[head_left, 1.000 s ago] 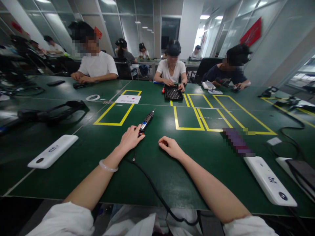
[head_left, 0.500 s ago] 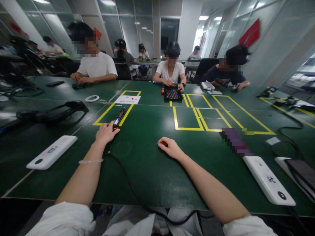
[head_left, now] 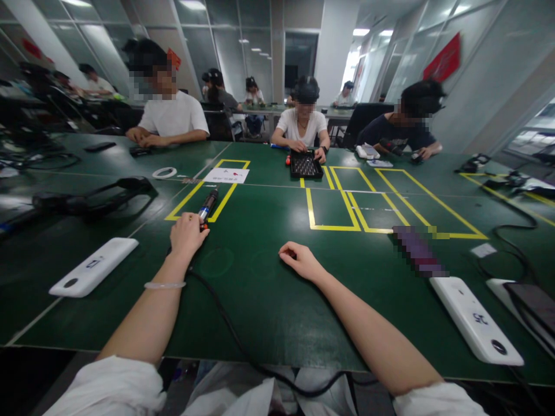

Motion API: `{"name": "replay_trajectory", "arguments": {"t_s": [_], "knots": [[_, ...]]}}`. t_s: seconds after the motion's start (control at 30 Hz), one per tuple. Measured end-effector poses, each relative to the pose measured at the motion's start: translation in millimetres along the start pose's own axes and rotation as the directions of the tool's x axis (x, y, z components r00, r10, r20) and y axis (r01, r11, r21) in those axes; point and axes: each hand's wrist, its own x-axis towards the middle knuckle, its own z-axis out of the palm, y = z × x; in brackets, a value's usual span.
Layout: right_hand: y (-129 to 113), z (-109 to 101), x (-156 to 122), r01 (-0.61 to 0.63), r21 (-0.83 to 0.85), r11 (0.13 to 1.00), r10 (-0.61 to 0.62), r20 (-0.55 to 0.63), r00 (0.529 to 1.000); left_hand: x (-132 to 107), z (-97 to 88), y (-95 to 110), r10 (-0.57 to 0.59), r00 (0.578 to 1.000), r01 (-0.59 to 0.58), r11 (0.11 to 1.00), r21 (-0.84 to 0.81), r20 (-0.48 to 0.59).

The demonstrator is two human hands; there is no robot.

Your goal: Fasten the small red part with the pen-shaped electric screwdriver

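Observation:
My left hand (head_left: 188,236) is wrapped around the near end of an electric screwdriver (head_left: 208,203), a dark cylinder with a blue and silver band. A small red part shows beside the thumb, and the narrow tip points away from me. My palm hides the rest of the body. A black cable (head_left: 219,303) runs from near this wrist towards the table's front edge. Resting on the green table (head_left: 260,315), my right hand (head_left: 300,261) has its fingers curled in, and no object shows in it.
Yellow tape outlines (head_left: 333,227) mark the table; a paper label (head_left: 228,175) lies in the left one. White power banks (head_left: 93,267) lie at both sides, with a blurred dark item (head_left: 417,251) at right. Across the table, a person handles a black tray (head_left: 306,166) of small parts.
My left hand has closed further around the screwdriver, which has shifted slightly to the left and turned a little. My right hand has stayed in place.

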Motion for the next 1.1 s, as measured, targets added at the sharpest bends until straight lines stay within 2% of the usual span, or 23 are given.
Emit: {"name": "replay_trajectory", "arguments": {"t_s": [0.13,0.3,0.37,0.43,0.5,0.53,0.63,0.7,0.8,0.9,1.0,1.1], "knots": [[-1,0,0,-0.011,-0.005,1.0,0.011,-0.001,1.0,-2,-4.3,4,-0.003,1.0,0.003,1.0,0.004,-0.012],[-1,0,0,-0.008,-0.005,1.0,0.008,0.0,1.0,-8,-9.2,15,0.004,0.996,-0.004,1.0,-0.005,-0.092],[0,0,0,-0.008,-0.01,1.0,0.008,-0.001,1.0,-11,-10.4,22,0.021,0.993,-0.026,0.999,-0.043,-0.119],[0,0,0,-0.008,-0.014,1.0,0.008,-0.001,1.0,-15,-12.0,35,0.06,0.992,-0.076,0.986,-0.151,-0.108],[1,1,0,-0.007,-0.011,1.0,0.007,0.0,1.0,-22,-14.3,52,0.175,0.983,-0.181,0.919,-0.35,-0.048],[2,1,0,-0.007,-0.004,1.0,0.007,0.002,1.0,-26,-15.7,63,0.263,0.965,-0.24,0.853,-0.465,-0.014],[3,3,0,-0.01,0.033,0.999,0.01,0.001,1.0,-43,-20.6,96,0.52,0.854,-0.355,0.614,-0.705,0.022],[5,3,0,-0.002,0.067,0.998,0.002,-0.004,1.0,-55,-23.8,114,0.601,0.798,-0.36,0.524,-0.772,0.036],[6,4,0,0.015,0.106,0.994,-0.016,0.01,1.0,-68,-26.6,132,0.639,0.763,-0.262,0.443,-0.857,0.097],[8,5,0,0.03,0.124,0.992,-0.036,0.042,0.998,-77,-26.6,138,0.65,0.746,-0.154,0.377,-0.913,0.143],[7,5,1,0.037,0.121,0.992,-0.044,0.052,0.998,-81,-26.1,141,0.664,0.735,-0.133,0.34,-0.931,0.137],[6,4,1,0.016,0.111,0.994,-0.02,0.036,0.999,-82,-27.4,143,0.648,0.752,-0.123,0.321,-0.939,0.124]]}}
